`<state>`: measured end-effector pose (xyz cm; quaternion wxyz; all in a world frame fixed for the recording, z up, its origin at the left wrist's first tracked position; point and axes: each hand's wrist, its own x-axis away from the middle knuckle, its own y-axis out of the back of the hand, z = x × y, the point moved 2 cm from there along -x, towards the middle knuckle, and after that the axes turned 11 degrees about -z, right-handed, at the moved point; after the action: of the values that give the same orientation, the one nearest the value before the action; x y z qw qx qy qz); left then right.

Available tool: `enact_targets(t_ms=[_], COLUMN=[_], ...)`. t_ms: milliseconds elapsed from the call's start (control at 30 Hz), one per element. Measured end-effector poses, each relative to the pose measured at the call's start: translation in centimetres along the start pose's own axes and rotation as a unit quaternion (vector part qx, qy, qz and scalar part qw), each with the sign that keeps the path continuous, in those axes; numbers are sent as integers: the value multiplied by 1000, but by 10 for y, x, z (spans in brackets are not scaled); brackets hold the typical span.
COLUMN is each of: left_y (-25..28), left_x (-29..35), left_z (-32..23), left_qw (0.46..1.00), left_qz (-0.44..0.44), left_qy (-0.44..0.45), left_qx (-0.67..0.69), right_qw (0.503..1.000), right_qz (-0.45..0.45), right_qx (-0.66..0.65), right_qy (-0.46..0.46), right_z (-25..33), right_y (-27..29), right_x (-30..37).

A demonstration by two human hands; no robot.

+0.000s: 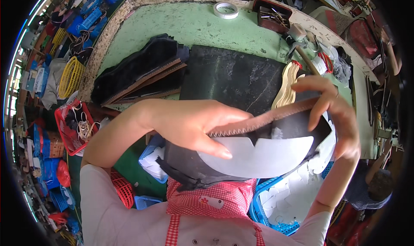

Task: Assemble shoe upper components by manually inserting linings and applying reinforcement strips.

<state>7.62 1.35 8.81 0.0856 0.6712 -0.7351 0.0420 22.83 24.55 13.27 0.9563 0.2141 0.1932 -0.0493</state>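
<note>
A black leather piece (264,131) with a brown, zigzag-cut edge strip (258,122) spans between my hands over the near part of the work board. On it lies a white crescent-shaped sheet (263,157) with a small notch in its top edge. My left hand (196,125) grips the piece at its left end, thumb on the white sheet and fingers under the strip. At the right end my right hand (332,112) curls around the piece, its fingers bent over the strip and slightly blurred. More white material (322,153) shows below that hand.
Beyond sits a dark board (228,78) on the green table (172,17). Black leather pieces (138,69) are stacked at left, and cream wavy strips (283,86) lie near a hammer (304,58). A tape roll (225,10) and tool box (274,16) stand far off. White pieces fill a blue basket (258,198).
</note>
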Motion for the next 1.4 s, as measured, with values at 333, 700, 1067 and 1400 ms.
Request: enact_targets(t_ms=[333,700,1067,1400], left_y=[-4,-12,-10,-3], left_x=[-3,-20,-18,-35], left_z=[-1,3,20,27], left_qw=[990,987,983,886], left_qz=[89,-41,-101,-214], left_qy=[66,60,77,-52], left_qx=[92,-146,-134,-408], right_qw=[964,946,938,962], right_qz=[38,-20,-2,36], right_qx=[-162,-73,-64,34], right_qy=[-210,-316,-342,-267], right_z=[-19,-21,-29,-27], right_y=[-29,-49,-63,-56], right_x=[13,30,28,14])
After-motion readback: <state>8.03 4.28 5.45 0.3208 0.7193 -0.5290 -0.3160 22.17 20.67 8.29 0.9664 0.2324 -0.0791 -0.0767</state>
